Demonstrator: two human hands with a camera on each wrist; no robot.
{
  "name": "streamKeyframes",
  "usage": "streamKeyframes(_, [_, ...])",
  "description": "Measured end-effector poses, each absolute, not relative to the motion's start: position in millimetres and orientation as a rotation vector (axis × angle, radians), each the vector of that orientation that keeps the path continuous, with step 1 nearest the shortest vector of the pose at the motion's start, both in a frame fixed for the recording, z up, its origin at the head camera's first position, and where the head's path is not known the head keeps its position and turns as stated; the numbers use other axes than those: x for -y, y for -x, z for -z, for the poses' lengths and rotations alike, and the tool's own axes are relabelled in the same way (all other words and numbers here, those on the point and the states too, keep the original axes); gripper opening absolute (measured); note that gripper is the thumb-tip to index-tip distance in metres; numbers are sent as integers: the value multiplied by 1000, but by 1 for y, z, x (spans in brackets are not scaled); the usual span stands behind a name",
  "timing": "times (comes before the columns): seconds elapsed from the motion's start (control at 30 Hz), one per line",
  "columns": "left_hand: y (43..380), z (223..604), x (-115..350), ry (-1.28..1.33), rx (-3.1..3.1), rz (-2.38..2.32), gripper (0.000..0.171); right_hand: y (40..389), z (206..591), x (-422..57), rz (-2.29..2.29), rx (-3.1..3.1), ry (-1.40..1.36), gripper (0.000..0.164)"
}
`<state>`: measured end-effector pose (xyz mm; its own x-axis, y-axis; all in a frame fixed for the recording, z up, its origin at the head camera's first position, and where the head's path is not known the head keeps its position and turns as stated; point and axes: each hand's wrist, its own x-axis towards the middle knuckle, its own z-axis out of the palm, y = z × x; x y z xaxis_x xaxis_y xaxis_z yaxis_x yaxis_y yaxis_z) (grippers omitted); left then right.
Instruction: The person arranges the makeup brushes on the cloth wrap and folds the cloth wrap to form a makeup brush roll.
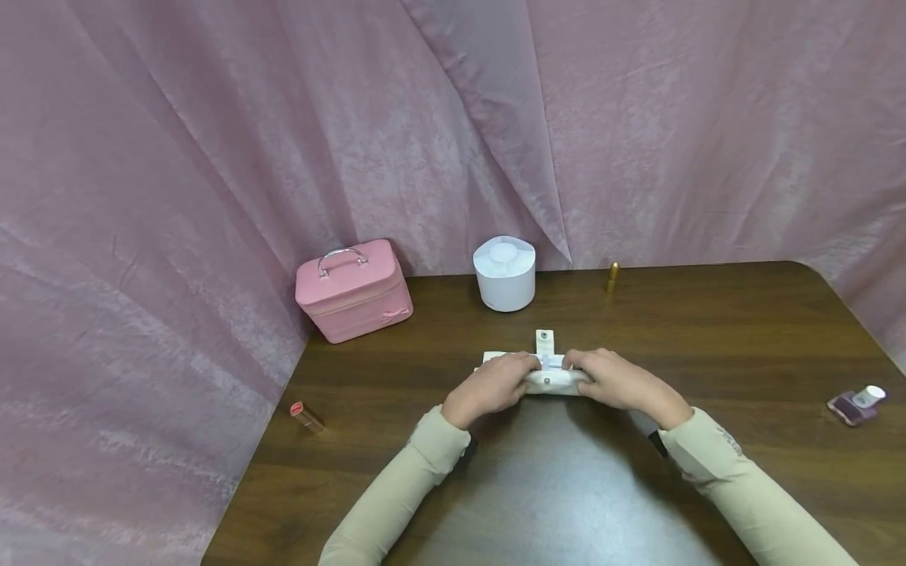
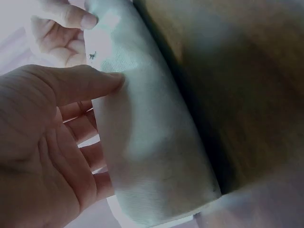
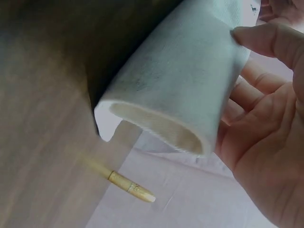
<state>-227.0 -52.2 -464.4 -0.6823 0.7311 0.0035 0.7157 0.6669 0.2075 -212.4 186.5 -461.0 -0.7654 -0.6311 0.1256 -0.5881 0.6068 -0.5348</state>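
A white fabric pouch (image 1: pixel 555 384), folded over into a soft roll, lies on the brown table in front of me. Its snap strap (image 1: pixel 544 341) sticks out flat on the far side, and a second snap shows on the near face. My left hand (image 1: pixel 495 384) grips the roll's left part, thumb (image 2: pixel 102 84) on the near face and fingers behind. On the right part, my right hand (image 1: pixel 623 380) holds it the same way. The right wrist view shows the roll's hollow end (image 3: pixel 161 128). What lies inside the fold is mostly hidden.
Behind stand a pink vanity case (image 1: pixel 357 291) and a white round container (image 1: pixel 505 275). A gold lipstick-like tube (image 1: pixel 613 277) is at the back edge. A lipstick (image 1: pixel 307 417) lies left, a purple nail polish bottle (image 1: pixel 855 406) far right. Pink curtains hang behind the table.
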Motion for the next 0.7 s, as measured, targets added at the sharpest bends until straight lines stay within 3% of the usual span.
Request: streamKeyframes(0.7, [255, 472, 39, -1079, -2853, -102, 28, 236, 469, -181, 802, -2888, 976, 32])
